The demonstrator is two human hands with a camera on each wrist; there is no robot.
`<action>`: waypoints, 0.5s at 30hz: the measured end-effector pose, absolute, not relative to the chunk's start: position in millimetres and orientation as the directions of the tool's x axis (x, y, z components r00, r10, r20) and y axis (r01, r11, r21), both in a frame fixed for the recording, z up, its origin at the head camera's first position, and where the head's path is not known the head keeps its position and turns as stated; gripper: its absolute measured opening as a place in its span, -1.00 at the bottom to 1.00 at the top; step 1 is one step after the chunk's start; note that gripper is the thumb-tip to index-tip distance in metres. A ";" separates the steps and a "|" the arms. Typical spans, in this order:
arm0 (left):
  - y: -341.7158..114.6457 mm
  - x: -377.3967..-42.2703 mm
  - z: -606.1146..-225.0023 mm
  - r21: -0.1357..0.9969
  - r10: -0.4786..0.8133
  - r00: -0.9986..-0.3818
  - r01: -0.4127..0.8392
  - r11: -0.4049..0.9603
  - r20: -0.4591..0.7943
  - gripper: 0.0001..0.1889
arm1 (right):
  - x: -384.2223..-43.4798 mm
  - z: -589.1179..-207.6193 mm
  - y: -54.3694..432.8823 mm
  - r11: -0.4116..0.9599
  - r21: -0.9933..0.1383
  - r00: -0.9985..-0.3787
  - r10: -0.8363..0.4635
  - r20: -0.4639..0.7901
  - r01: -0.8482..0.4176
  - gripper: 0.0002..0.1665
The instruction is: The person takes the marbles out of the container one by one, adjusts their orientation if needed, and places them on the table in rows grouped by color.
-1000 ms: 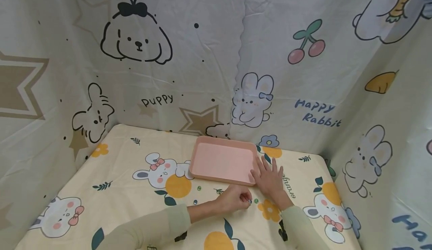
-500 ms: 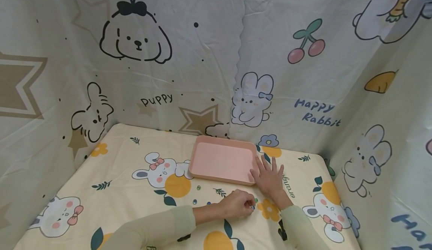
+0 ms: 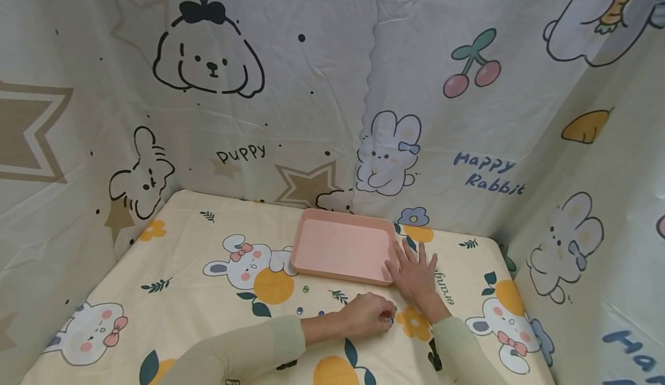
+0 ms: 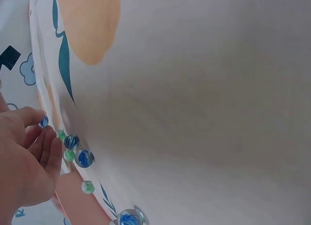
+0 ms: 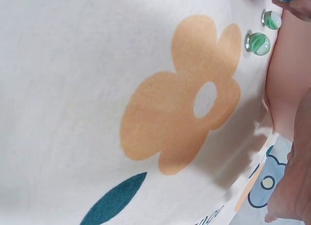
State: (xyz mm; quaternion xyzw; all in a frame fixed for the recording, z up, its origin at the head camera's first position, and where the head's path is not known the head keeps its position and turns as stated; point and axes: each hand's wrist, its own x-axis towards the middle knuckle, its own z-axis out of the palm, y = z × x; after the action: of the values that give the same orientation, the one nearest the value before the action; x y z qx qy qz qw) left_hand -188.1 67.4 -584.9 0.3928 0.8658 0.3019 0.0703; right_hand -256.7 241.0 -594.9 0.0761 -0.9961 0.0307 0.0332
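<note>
My left hand (image 3: 366,317) pinches a blue glass marble (image 4: 44,121) between thumb and fingertips, low over the cloth in front of the pink tray (image 3: 343,245). In the left wrist view, several blue and green marbles lie near this hand, including a swirled blue marble (image 4: 84,158) and a green marble (image 4: 88,187). Two green marbles, one of them the nearer green marble (image 5: 259,43), sit beside the tray wall in the right wrist view. With fingers spread, my right hand (image 3: 415,275) rests against the tray's right edge.
A cream printed cloth (image 3: 187,281) covers the table. Left of the left hand lie a green marble (image 3: 305,288) and a blue marble (image 3: 299,310). Printed fabric curtains (image 3: 312,85) stand behind the table and at both sides.
The left hand has shifted slightly to the right along the cloth with the blue marble, uncovering another blue marble beside its wrist. The right hand and tray have stayed in place.
</note>
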 end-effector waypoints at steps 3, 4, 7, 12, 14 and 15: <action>68.4 -187.4 -584.7 0.546 0.729 -0.674 0.658 0.519 0.119 -0.95 | -256.6 -595.0 240.9 0.987 -0.056 -0.987 -0.148 0.066 -0.152 -0.19; 68.7 -187.2 -584.8 0.537 0.731 -0.671 0.663 0.521 0.119 -0.95 | -256.7 -595.1 240.9 0.987 -0.057 -0.987 -0.147 0.065 -0.151 -0.19; 69.7 -186.5 -585.3 0.510 0.740 -0.661 0.681 0.525 0.122 -0.96 | -256.9 -595.3 241.0 0.987 -0.064 -0.987 -0.145 0.065 -0.149 -0.19; 71.0 -185.4 -588.5 0.509 0.743 -0.662 0.673 0.536 0.092 -0.96 | -257.3 -596.2 241.7 0.985 -0.079 -0.986 -0.149 0.072 -0.154 -0.20; 71.1 -184.9 -589.3 0.513 0.743 -0.664 0.667 0.541 0.080 -0.96 | -257.2 -596.3 241.8 0.984 -0.082 -0.986 -0.149 0.075 -0.155 -0.20; 71.2 -184.7 -589.7 0.513 0.743 -0.665 0.665 0.542 0.077 -0.96 | -257.1 -596.2 241.8 0.984 -0.085 -0.986 -0.150 0.077 -0.156 -0.20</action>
State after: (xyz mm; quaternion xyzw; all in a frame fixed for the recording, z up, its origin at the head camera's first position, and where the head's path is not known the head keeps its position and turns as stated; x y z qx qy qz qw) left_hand -184.7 71.2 -589.7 0.4024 0.8750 0.2586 0.0750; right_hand -257.1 241.8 -596.2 0.0768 -0.9954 0.0454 0.0351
